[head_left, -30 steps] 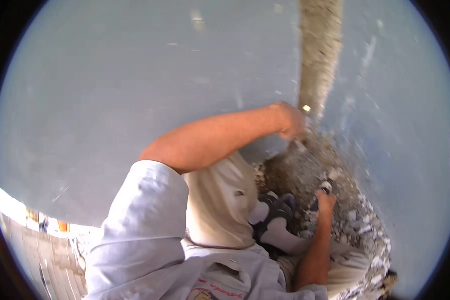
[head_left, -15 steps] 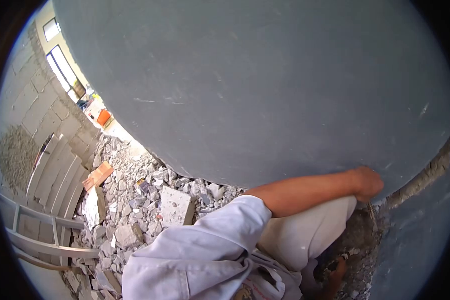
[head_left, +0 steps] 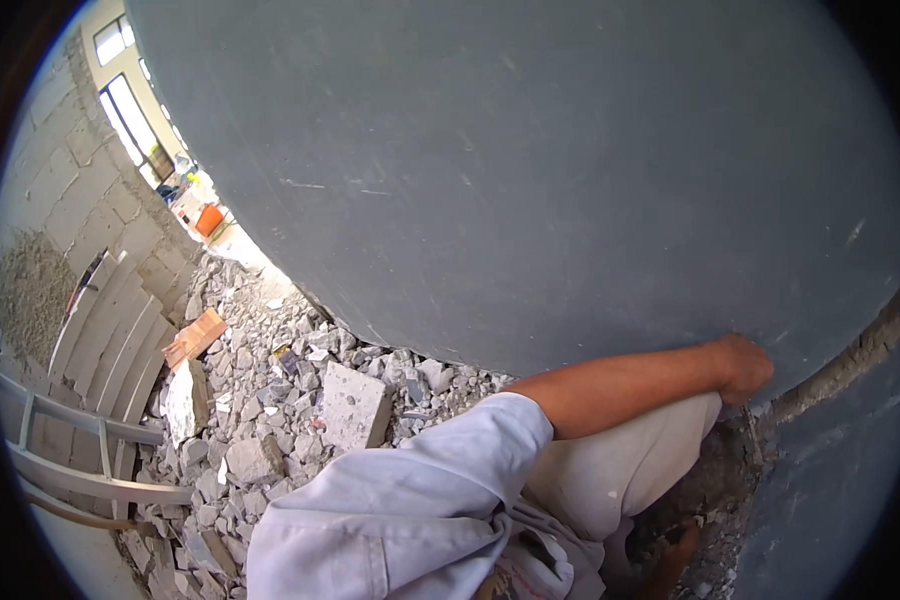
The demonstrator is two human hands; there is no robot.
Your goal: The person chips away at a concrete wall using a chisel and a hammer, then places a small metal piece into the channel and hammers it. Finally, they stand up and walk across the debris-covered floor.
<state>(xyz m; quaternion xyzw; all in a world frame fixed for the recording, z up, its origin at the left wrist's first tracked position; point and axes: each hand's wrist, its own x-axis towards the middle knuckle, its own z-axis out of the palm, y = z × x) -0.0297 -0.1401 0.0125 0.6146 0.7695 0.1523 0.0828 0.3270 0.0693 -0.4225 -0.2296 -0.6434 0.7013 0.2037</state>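
Left grip (head_left: 746,370) is curled by grey wall (head_left: 530,190), contents hidden; right grip (head_left: 686,540), shadowed below left one, can't be read

Your left arm (head_left: 620,395) stretches rightward over your bent knee (head_left: 660,450), its left hand (head_left: 746,370) curled with the fingers mostly turned from view, while your right hand (head_left: 685,543) sits lower, in shadow, too dim to show its grip.
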